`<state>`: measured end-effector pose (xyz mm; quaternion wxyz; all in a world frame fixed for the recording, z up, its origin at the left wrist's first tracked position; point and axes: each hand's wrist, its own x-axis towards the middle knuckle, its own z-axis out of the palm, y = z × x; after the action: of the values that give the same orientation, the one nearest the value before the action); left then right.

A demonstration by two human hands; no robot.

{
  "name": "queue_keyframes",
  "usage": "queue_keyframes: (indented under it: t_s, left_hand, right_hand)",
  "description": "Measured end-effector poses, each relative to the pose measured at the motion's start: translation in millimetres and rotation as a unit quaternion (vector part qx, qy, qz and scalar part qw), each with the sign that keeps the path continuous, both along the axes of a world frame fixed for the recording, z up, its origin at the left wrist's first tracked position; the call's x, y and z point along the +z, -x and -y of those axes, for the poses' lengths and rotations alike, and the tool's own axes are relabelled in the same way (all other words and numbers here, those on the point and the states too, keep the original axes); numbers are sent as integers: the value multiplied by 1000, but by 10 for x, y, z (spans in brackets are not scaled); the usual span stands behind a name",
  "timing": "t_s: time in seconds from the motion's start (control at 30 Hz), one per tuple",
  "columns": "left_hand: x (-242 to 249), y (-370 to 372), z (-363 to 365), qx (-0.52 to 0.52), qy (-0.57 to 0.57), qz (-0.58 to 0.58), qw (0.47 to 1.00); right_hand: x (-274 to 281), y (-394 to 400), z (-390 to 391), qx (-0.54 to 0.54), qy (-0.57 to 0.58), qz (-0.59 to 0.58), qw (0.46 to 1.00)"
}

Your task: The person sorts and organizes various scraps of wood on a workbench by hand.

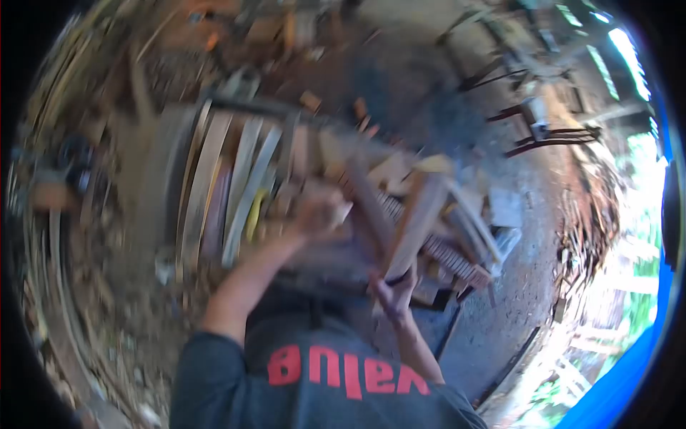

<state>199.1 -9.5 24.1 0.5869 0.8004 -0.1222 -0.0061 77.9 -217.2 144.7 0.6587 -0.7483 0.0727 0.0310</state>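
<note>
My right hand point(395, 293) is closed around the lower end of a wooden board point(418, 222), which slants up and away to the right. My left hand point(318, 211) is blurred by motion and looks closed, over the middle of the bench. A small pale edge shows at its fingers, too smeared to name. Beside the board, another dark wooden piece point(368, 200) lies at a slant. Under and right of the board is a strip with a row of dark slots or ridges point(446, 256), among several loose wood pieces.
Several long wooden slats point(204, 189) lie side by side at the left of the bench, near a yellow object point(255, 213). A dark wooden frame like a chair point(547, 132) stands at the far right. Wood scraps point(589, 214) are heaped by the wall, and a blue sheet point(625, 379) hangs at the right edge.
</note>
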Motion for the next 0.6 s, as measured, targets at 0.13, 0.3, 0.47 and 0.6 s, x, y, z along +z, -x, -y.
queue_keyframes:
  t_s: [0.13,0.3,0.47,0.6]
  left_hand:
    - [381,4,-106,28,9,100,995]
    - [228,3,8,54,-40,101,993]
    - [220,-15,-15,29,-17,136,990]
    - [244,2,-34,25,-71,159,984]
  right_hand:
    - [-449,78,-142,68,169,-45,982]
    - [-367,272,-87,-40,36,-33,998]
    - [-534,316,-133,10,134,-85,987]
    - [-641,491,-278,-56,81,-76,992]
